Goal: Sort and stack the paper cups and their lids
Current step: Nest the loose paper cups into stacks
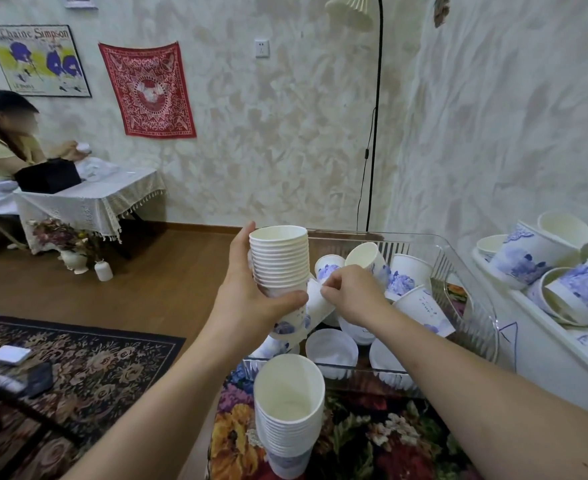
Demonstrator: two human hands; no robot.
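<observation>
Left hand (251, 292) wraps a nested stack of paper cups (280, 261) above the clear bin (459, 268), mouths up, long axis near vertical with the base leaning toward the right. Right hand (353, 294) pinches a loose paper cup (317, 303) tilted against the stack's base. The risk as I see it: that pinch could crease the thin wall, or nudge the tall stack out of the left grip.

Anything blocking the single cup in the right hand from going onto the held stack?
Nothing visible. The right hand pinches a single cup beside the stack gripped by the left hand; the stack's open top is clear.
</observation>
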